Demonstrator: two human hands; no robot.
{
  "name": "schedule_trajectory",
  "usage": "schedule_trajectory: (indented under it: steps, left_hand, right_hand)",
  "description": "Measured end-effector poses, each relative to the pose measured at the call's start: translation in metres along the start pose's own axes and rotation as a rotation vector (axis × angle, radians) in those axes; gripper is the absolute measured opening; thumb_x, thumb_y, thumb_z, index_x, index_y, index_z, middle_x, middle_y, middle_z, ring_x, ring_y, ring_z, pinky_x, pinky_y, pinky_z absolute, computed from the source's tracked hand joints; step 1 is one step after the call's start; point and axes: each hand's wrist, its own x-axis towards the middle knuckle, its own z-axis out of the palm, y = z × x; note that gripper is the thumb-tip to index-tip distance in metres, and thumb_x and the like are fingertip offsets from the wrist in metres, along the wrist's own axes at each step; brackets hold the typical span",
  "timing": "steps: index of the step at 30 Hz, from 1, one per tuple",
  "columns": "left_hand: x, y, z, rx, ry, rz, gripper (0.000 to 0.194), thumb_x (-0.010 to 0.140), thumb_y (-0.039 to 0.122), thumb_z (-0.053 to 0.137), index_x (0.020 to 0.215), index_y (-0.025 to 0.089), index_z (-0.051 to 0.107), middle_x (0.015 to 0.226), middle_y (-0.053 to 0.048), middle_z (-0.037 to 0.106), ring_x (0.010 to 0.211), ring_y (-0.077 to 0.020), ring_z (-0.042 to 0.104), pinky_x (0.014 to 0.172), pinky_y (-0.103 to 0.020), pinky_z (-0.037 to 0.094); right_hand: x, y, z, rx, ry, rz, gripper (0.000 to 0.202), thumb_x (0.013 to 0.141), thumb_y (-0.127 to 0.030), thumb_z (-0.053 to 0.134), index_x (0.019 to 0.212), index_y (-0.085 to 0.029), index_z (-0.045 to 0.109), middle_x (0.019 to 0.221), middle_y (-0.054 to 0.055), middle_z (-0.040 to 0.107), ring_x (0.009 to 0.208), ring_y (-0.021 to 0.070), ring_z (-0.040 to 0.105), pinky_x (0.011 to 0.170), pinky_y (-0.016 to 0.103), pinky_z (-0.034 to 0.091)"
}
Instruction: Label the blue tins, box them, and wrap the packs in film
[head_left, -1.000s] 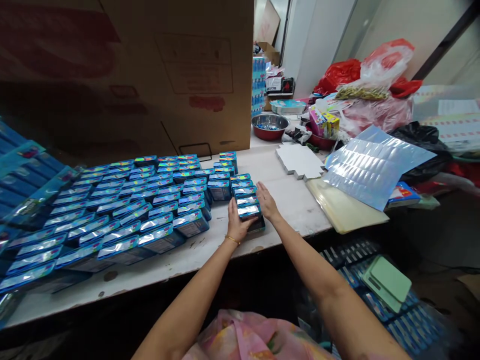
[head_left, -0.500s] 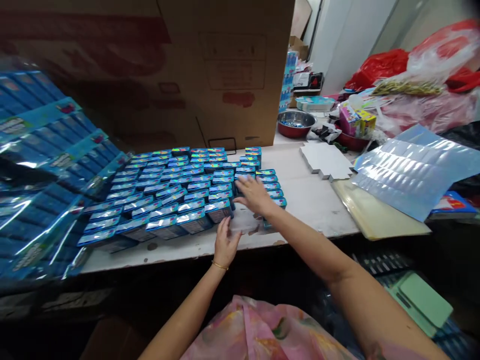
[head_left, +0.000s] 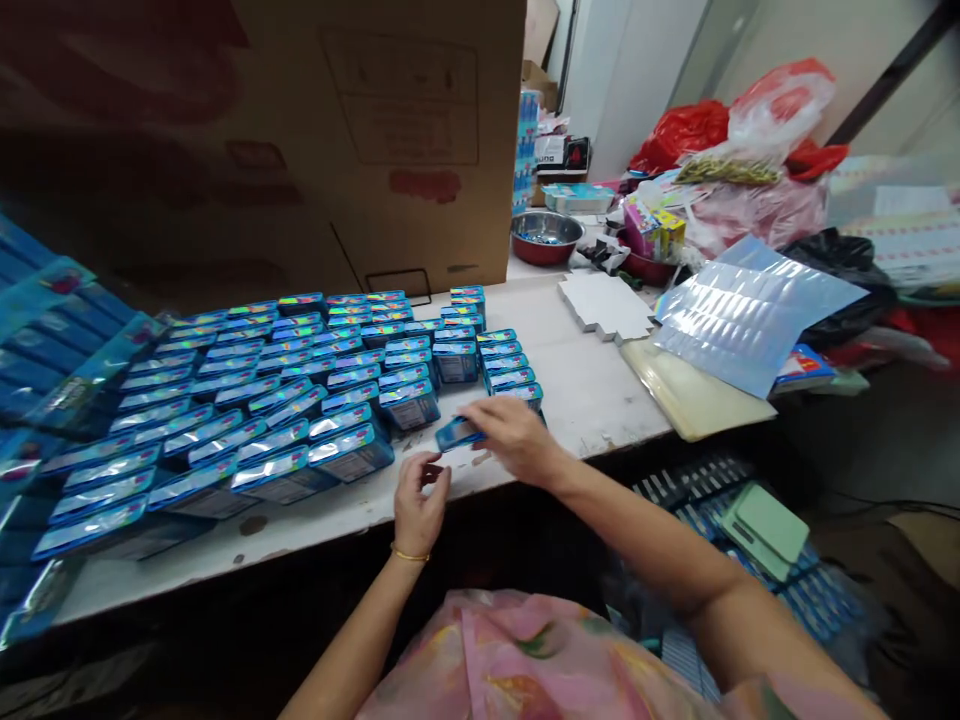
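In the head view, my right hand (head_left: 517,438) grips a small blue box (head_left: 456,433) by its end, just above the front part of the white tabletop (head_left: 577,395). My left hand (head_left: 421,502) is at the table's front edge, a little left of that box. Its fingers are curled, with a gap between thumb and forefinger and nothing in them. Rows of similar blue boxes (head_left: 352,450) with shiny top edges stand to the left. A shorter column of blue boxes (head_left: 510,378) stands behind my right hand, which partly covers its front.
A large cardboard carton (head_left: 360,150) stands behind the rows. Plastic-wrapped blue packs (head_left: 67,330) are stacked at the left. Toward the right lie a white cardboard piece (head_left: 606,303), clear plastic sheets (head_left: 750,310) and a metal bowl (head_left: 546,240). A pale green scale (head_left: 769,525) sits lower right.
My right hand has drawn back from the rows toward the table's front and now holds a blue box. My left hand's fingers have curled. The view has swung right.
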Motion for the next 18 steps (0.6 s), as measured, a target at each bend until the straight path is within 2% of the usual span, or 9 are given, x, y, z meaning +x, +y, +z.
schedule_trajectory:
  steps: [2, 4, 6, 9, 11, 14, 18]
  left_hand:
    - [0.001, 0.009, 0.019, -0.023, -0.081, 0.034, 0.018, 0.076, 0.029, 0.052, 0.09, 0.018, 0.054, 0.089, -0.004, 0.052, 0.071, -0.0115, 0.055, 0.067, -0.027, 0.049]
    - [0.004, 0.014, 0.038, -0.045, -0.161, 0.063, 0.018, 0.078, 0.029, 0.05, 0.091, 0.018, 0.056, 0.089, -0.004, 0.054, 0.071, -0.0117, 0.056, 0.066, -0.027, 0.049]
    - [0.007, 0.014, 0.056, -0.051, -0.235, 0.11, 0.019, 0.079, 0.028, 0.049, 0.091, 0.018, 0.059, 0.092, -0.006, 0.057, 0.077, -0.0133, 0.058, 0.068, -0.027, 0.049]
    - [0.009, 0.01, 0.073, 0.006, -0.272, 0.185, 0.018, 0.079, 0.027, 0.048, 0.084, 0.018, 0.063, 0.093, -0.007, 0.061, 0.086, -0.0162, 0.058, 0.078, -0.031, 0.048]
    - [0.009, 0.007, 0.076, 0.047, -0.265, 0.206, 0.018, 0.079, 0.025, 0.047, 0.079, 0.018, 0.064, 0.089, -0.007, 0.062, 0.086, -0.0166, 0.059, 0.081, -0.033, 0.046]
    - [0.009, 0.007, 0.073, 0.074, -0.237, 0.17, 0.018, 0.079, 0.026, 0.046, 0.077, 0.018, 0.062, 0.083, -0.006, 0.062, 0.079, -0.0156, 0.058, 0.075, -0.03, 0.047]
    - [0.022, 0.014, 0.067, 0.055, -0.13, 0.04, 0.022, 0.08, 0.032, 0.044, 0.085, 0.017, 0.059, 0.085, -0.006, 0.058, 0.075, -0.0144, 0.056, 0.07, -0.028, 0.048]
  right_hand:
    - [-0.021, 0.018, -0.026, 0.055, 0.064, 0.073, 0.043, 0.085, -0.024, 0.044, 0.128, -0.021, 0.039, 0.114, 0.009, 0.053, 0.107, 0.0194, 0.046, 0.09, 0.036, 0.039]
    - [-0.039, 0.036, -0.036, 0.064, 0.11, 0.129, 0.044, 0.085, -0.022, 0.043, 0.129, -0.022, 0.038, 0.113, 0.008, 0.054, 0.106, 0.0193, 0.047, 0.09, 0.036, 0.04]
    - [-0.052, 0.049, -0.032, 0.018, 0.102, 0.15, 0.043, 0.085, -0.022, 0.042, 0.128, -0.021, 0.04, 0.112, 0.009, 0.054, 0.105, 0.02, 0.048, 0.089, 0.037, 0.04]
    - [-0.063, 0.055, -0.018, -0.086, 0.005, 0.136, 0.042, 0.085, -0.021, 0.04, 0.127, -0.019, 0.042, 0.113, 0.01, 0.055, 0.106, 0.0215, 0.048, 0.091, 0.039, 0.038]
    - [-0.063, 0.054, -0.01, -0.14, -0.047, 0.127, 0.042, 0.086, -0.018, 0.039, 0.127, -0.018, 0.042, 0.115, 0.01, 0.054, 0.11, 0.0211, 0.046, 0.096, 0.04, 0.034]
    - [-0.058, 0.052, 0.0, -0.182, -0.08, 0.13, 0.043, 0.085, -0.015, 0.038, 0.129, -0.017, 0.04, 0.126, 0.01, 0.048, 0.121, 0.0203, 0.036, 0.104, 0.042, 0.023]
    - [-0.048, 0.05, 0.011, -0.14, -0.102, 0.185, 0.055, 0.081, -0.026, 0.051, 0.132, -0.013, 0.034, 0.139, 0.011, 0.031, 0.131, 0.0229, 0.019, 0.107, 0.044, 0.014]
